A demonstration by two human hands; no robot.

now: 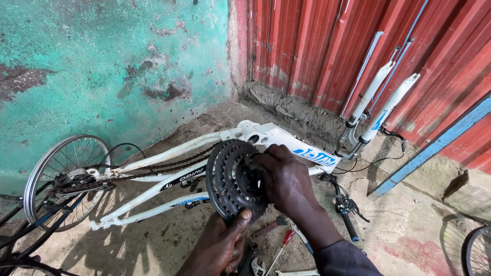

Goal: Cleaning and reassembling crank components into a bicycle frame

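The right hand [284, 176] is clenched over the middle of the black chainring set [232, 179], its fingers curled around the hub, so the centre of the ring is hidden from where I stand. The left hand [220, 245] comes up from below and pinches the lower rim of the same ring, thumb pressed flat on its face near the teeth.

The chainring set is a stacked cluster of dark, toothed discs, dull and greasy, with cut-out holes around the face. It stands on edge against the white bicycle frame [174, 179], at the point where the frame tubes meet. The frame lies on its side on the rough concrete floor [409, 235]. A chain [153, 168] runs from the ring back along the stays to the rear wheel [66, 174], which sits at the left with its spokes bare.

Just below the hands, tools lie on the floor: a screwdriver with a red handle [286, 240] and some spanners. To the right, a white suspension fork [378, 110] leans up against the red corrugated wall [348, 46], and a black handlebar grip [349, 225] rests on the floor. A worn turquoise wall [102, 61] stands behind the wheel.
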